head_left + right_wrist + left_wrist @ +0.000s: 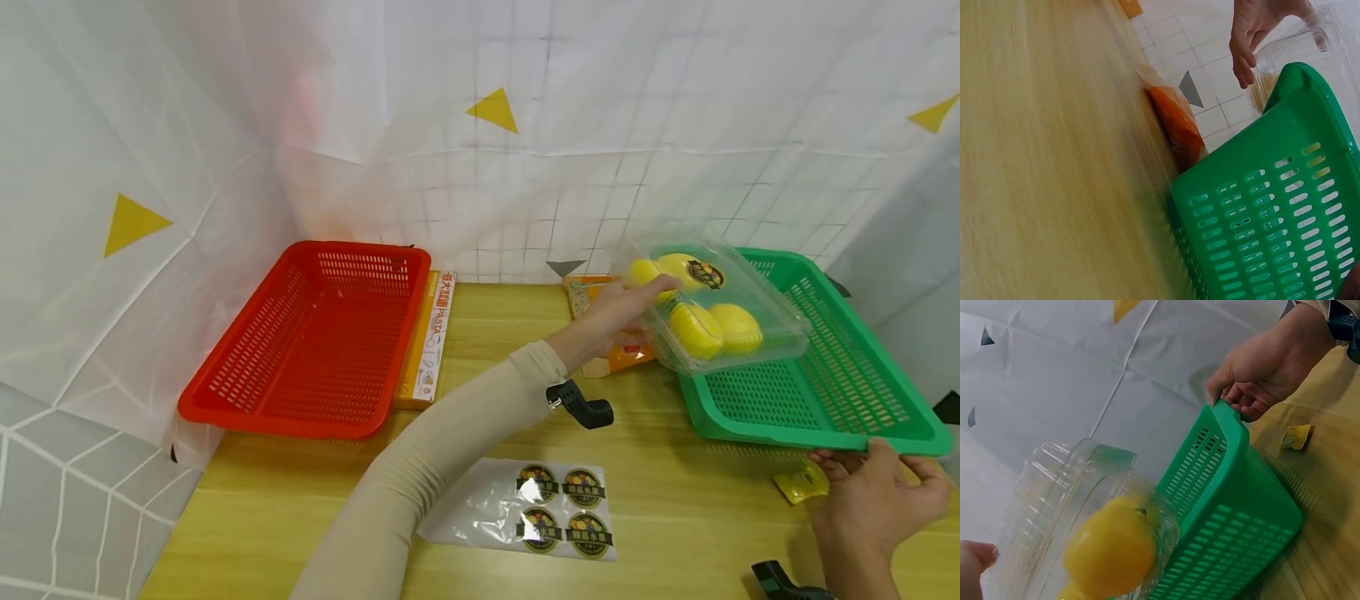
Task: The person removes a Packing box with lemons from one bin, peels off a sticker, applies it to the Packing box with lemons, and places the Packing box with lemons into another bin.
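Nearest, at about 4 o'clock, the right hand (873, 492) has its grip curled over the near rim of the green basket (885, 433) and should hold it steady on the worktop (675, 517). Farther, at 1 o'clock, the left hand (618, 312) holds the clear clamshell box of lemons (712, 304) at its side, above the basket. It is best kept level and lowered slowly, so the lid does not open.

We see a clear, glossy plastic clamshell (712, 308) over smooth yellow fruit (708, 329). At three o'clock sits a green perforated plastic basket (825, 392), at nine o'clock a red one (315, 342), both slightly shiny. Our table (675, 508) looks like smooth, matt pale wood. At six o'clock lies a shiny sticker sheet (525, 504).
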